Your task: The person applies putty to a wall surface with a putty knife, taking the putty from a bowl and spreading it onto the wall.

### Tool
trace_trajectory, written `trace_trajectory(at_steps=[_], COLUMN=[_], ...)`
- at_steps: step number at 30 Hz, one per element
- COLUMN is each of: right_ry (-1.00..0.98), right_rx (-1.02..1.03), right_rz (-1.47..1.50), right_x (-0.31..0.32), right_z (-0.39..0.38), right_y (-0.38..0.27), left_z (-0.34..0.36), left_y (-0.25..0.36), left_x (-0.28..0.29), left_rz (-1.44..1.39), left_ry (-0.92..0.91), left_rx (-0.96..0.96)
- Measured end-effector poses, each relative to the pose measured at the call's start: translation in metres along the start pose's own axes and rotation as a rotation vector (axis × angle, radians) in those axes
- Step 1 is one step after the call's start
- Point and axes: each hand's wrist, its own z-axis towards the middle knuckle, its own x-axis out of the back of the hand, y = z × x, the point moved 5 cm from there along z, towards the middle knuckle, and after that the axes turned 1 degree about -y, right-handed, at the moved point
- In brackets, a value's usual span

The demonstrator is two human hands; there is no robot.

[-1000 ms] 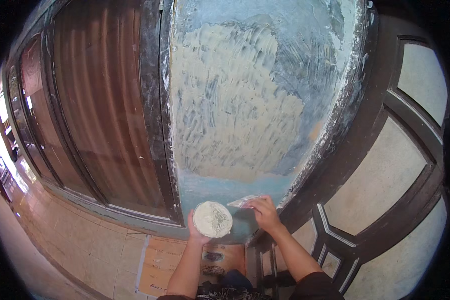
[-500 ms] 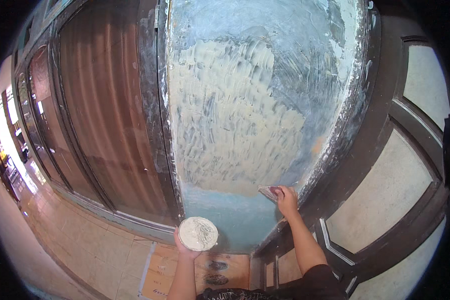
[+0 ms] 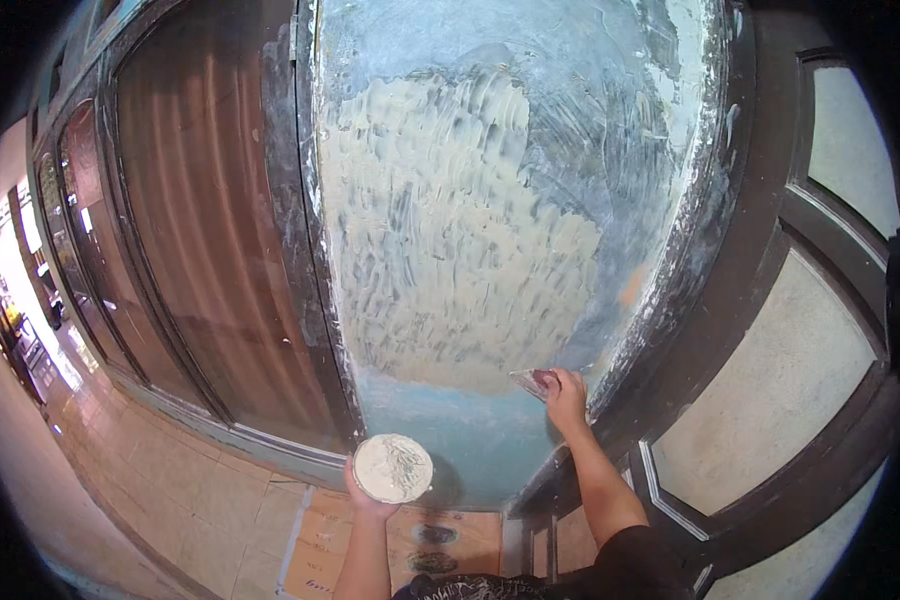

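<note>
A flattened brown cardboard sheet [image 3: 320, 545] with dark printing lies on the tiled floor [image 3: 200, 490] at the foot of the wall. The left hand [image 3: 370, 495] is closed under a round white plate [image 3: 393, 468] heaped with pale putty, held low before the blue wall panel [image 3: 450, 440]. The right hand [image 3: 566, 393] is closed around a putty knife [image 3: 528, 381], its blade pressed to the panel at the lower edge of the cream putty patch [image 3: 440, 260]. Since half a second ago the knife has stayed at that same lower right edge, and the plate remains low. A brown wooden door [image 3: 210, 250] stands to the left, a dark-framed panelled door [image 3: 800, 330] to the right.
</note>
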Motion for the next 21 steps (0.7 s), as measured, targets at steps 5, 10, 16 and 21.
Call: trace_trajectory(at_steps=[5,10,16,21], right_ry=[0.063,-0.005,0.099,-0.036], right_rx=[0.035,0.044,0.019,0.002], right_rz=[-0.021,-0.103,-0.089,-0.095], right_x=[-0.001,-0.010,0.002,-0.010], right_z=[0.001,-0.004,0.004,-0.012], right_y=[0.007,0.003,0.002,-0.005], left_z=[0.001,0.003,0.006,0.005], left_y=[0.001,0.002,0.000,0.003], left_x=[-0.019,-0.010,-0.004,-0.007], left_rz=[0.039,0.061,0.051,0.063], left_ry=[-0.059,-0.059,-0.055,-0.054], left_rx=[-0.005,-0.064,-0.019,-0.071])
